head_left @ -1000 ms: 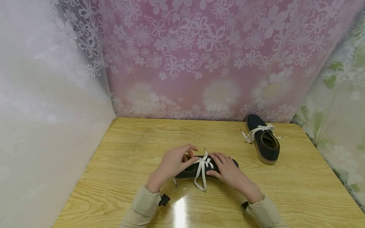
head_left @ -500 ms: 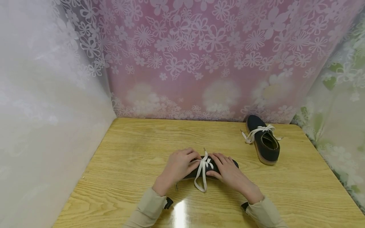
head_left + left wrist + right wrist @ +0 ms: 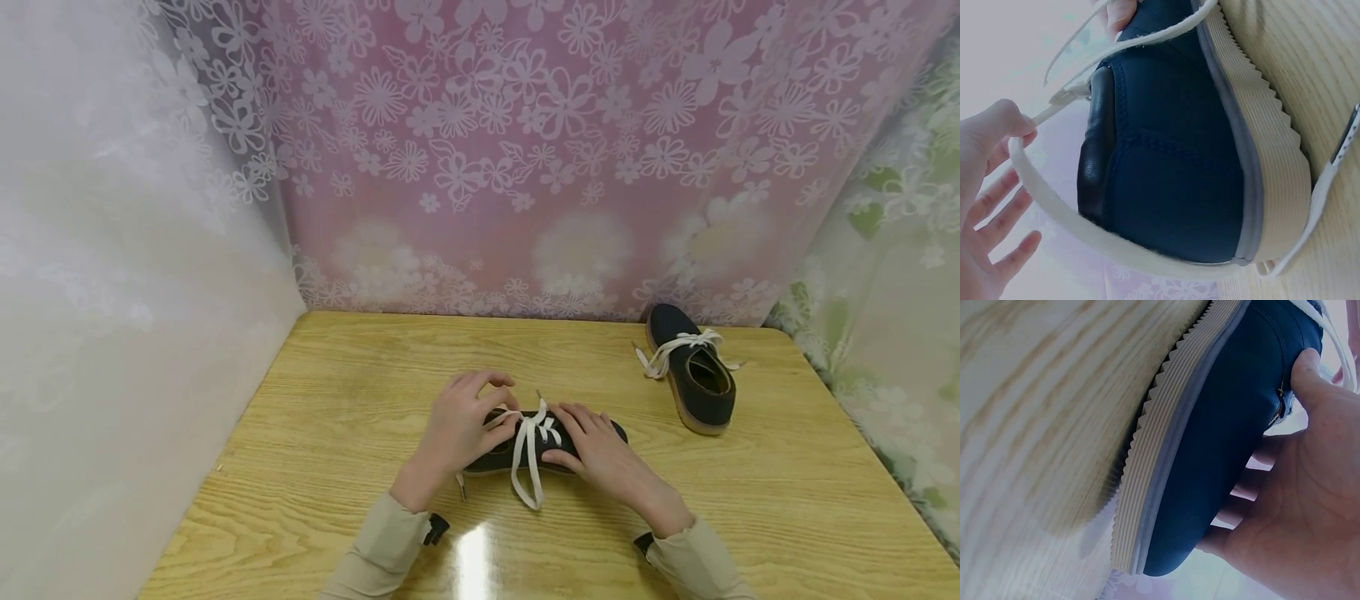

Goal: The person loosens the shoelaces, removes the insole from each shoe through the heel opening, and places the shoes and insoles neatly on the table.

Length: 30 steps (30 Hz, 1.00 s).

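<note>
A dark navy lace-up shoe (image 3: 1179,125) with a pale ridged sole lies sideways before me, toe to the right. My left hand (image 3: 456,425) is over its opening and pinches the white shoelace (image 3: 1054,201) between thumb and index finger, the other fingers spread. From that pinch the lace runs taut to the knot at the tongue, and its tail drops past the heel to the table. One lace loop (image 3: 533,492) hangs over the near side. My right hand (image 3: 600,447) holds the shoe's front part, thumb on the near side and fingers across the top.
A matching navy shoe (image 3: 670,323) with a tied white lace stands at the back right of the wooden table (image 3: 360,367). Pink floral cloth (image 3: 465,250) hangs behind the table, and pale sheets hang at both sides.
My left hand moved in to the knot, then drew back left and up, pulling a strand of shoelace out with it. My right hand and the far shoe stay put.
</note>
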Available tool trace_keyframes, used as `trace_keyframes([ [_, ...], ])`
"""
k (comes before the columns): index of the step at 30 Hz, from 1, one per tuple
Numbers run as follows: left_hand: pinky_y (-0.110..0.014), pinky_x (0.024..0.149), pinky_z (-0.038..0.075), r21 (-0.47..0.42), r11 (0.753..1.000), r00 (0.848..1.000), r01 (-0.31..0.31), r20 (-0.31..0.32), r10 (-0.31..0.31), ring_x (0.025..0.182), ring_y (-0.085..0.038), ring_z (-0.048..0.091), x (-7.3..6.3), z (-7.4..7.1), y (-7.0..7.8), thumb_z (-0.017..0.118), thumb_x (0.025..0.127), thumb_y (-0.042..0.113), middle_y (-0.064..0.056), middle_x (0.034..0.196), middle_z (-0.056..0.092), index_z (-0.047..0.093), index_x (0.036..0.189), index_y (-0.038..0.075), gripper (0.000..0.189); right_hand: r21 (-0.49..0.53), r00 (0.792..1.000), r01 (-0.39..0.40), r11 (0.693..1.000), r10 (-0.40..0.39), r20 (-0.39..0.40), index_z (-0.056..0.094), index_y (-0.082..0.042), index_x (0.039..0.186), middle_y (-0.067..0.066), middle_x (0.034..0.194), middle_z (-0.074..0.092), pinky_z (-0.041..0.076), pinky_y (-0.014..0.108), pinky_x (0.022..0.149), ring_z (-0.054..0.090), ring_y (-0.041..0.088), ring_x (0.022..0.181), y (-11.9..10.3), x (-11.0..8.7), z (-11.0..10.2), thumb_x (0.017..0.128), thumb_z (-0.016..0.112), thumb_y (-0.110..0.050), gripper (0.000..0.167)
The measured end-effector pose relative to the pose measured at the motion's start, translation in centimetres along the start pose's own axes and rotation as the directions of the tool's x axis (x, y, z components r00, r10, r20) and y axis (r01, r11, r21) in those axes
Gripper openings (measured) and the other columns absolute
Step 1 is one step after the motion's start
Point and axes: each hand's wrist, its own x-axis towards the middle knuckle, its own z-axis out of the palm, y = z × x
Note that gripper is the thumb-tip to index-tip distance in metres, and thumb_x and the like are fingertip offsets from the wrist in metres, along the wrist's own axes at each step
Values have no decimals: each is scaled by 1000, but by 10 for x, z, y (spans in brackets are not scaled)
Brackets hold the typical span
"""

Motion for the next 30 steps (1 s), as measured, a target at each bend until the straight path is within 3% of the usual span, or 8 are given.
trace_keyframes([
  [4, -41, 97, 52, -5, 1000, 999, 10, -51, -10, 103, -20, 67, 1, -3, -2, 75, 86, 19, 0, 112, 68, 67, 87, 21, 8, -2, 1000, 4, 1000, -4, 0, 43, -6, 153, 21, 149, 47, 32, 68, 109, 43, 42, 139, 0, 1, 1, 98, 60, -51, 73],
  [9, -36, 78, 56, -117, 991, 984, 70, -155, -88, 90, -20, 69, 6, -17, -7, 70, 86, 11, -1, 101, 70, 63, 87, 15, 9, -9, 1000, 3, 1000, -3, 4, 44, -5, 152, 22, 149, 47, 32, 68, 110, 42, 43, 139, 0, 1, 0, 98, 61, -49, 73],
  [12, -34, 72, 56, -163, 983, 984, 79, -148, -103, 84, -17, 69, 6, -23, -11, 71, 86, 10, 0, 96, 70, 65, 90, 14, 9, -8, 1000, 1, 1000, -1, -2, 44, -4, 152, 22, 149, 47, 32, 67, 110, 43, 43, 139, 0, 0, 0, 97, 63, -48, 73],
  [16, -29, 66, 56, -216, 972, 993, 88, -59, -103, 78, -14, 69, 5, -24, -11, 72, 90, 10, 1, 89, 70, 65, 95, 12, 9, -10, 1000, -2, 1000, 2, 4, 44, -4, 152, 22, 149, 47, 31, 68, 110, 42, 43, 140, 1, 0, 0, 98, 62, -49, 72],
  [20, -24, 66, 55, -296, 948, 991, 119, 97, -94, 75, -9, 68, 5, -25, -4, 70, 96, 17, 4, 87, 71, 66, 98, 14, 5, -6, 1000, -4, 1000, 4, 7, 44, -4, 152, 22, 149, 47, 31, 68, 110, 42, 43, 140, 1, 0, 1, 98, 61, -49, 73],
  [25, -18, 67, 53, -377, 904, 948, 200, 309, -80, 69, 0, 63, 6, -25, 5, 63, 102, 27, 8, 87, 73, 73, 102, 17, 13, -7, 1000, -13, 1000, 13, 12, 44, -4, 152, 23, 150, 46, 31, 68, 110, 42, 43, 140, 1, 1, -1, 97, 61, -50, 74],
  [28, -16, 64, 50, -359, 901, 920, 244, 381, -98, 68, 2, 62, 6, -23, 10, 62, 103, 28, 7, 85, 72, 74, 103, 17, 16, -5, 1000, -14, 1000, 14, 17, 43, -4, 153, 23, 150, 46, 30, 68, 110, 41, 43, 140, 1, 1, -1, 97, 61, -50, 74],
  [30, -15, 61, 48, -316, 915, 911, 251, 396, -113, 67, 0, 60, 5, -19, 11, 63, 103, 28, 7, 85, 71, 73, 103, 17, 15, -2, 1000, -14, 1000, 14, 19, 43, -4, 153, 23, 150, 46, 30, 68, 110, 41, 43, 140, 1, 1, -1, 97, 61, -50, 74],
])
